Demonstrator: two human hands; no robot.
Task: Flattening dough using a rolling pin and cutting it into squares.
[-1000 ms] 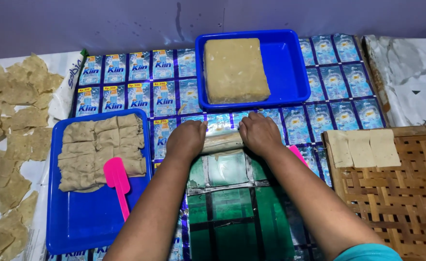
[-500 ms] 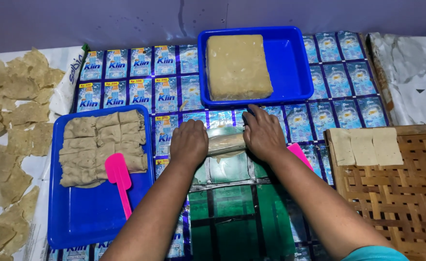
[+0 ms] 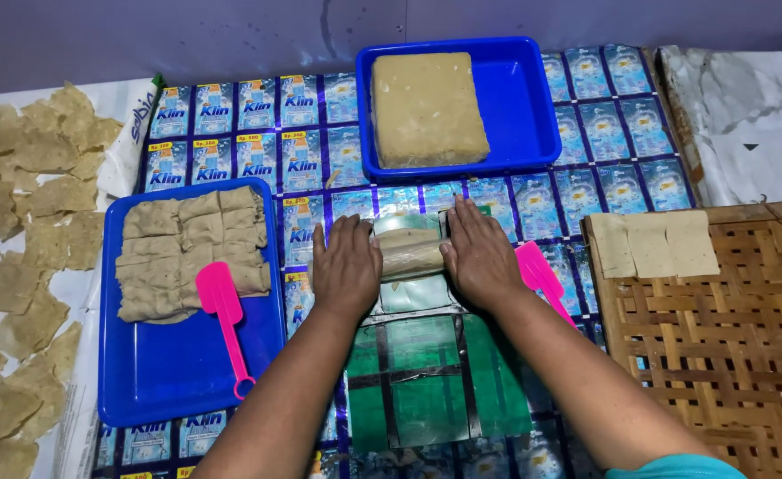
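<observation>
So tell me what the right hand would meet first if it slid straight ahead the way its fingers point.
The right hand points away from the person, towards the far wall. Straight ahead, past a strip of the printed sachet sheet, it would probably meet the near rim of the blue tray holding the tan block.

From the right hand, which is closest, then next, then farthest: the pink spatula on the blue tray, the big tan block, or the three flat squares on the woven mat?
From the right hand:
1. Big tan block, straight ahead in the far blue tray.
2. Three flat squares, off to the right on the mat.
3. Pink spatula, across on the left tray.
</observation>
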